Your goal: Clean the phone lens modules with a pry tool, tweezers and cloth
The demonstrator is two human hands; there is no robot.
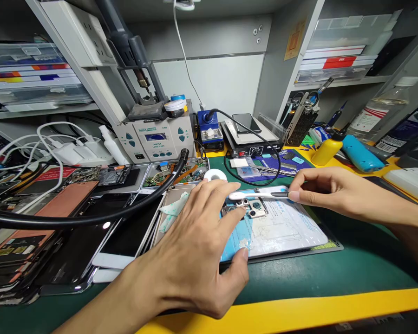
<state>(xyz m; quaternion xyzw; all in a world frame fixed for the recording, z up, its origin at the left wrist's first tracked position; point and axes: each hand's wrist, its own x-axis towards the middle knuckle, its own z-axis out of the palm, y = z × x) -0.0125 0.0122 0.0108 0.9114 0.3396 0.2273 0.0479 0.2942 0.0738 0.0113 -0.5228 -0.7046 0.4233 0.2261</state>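
The left hand (198, 236) arches over the left part of the printed pad (292, 232), its thumb by the pad's near edge and its index finger at the camera modules (257, 208), which lie on the pad's upper middle. That spread probably steadies the small parts; whether the fingers grip or merely brace them cannot be told. At the pad's right, the right hand (329, 192) pinches a slim tool (259, 195) between thumb and forefinger, nearly level — likely to keep its white end by the modules with the wrist out of the way.

The pad is flat and glossy, white and blue with rounded corners; the modules are boxy, with metal-looking frames and round, dark lenses. Left of the pad sits a crumpled, pale green cloth (174, 211); beyond its far edge, a smooth white ring (215, 175). Beneath the pad spreads the desk (369, 264) — green, bordered in yellow.
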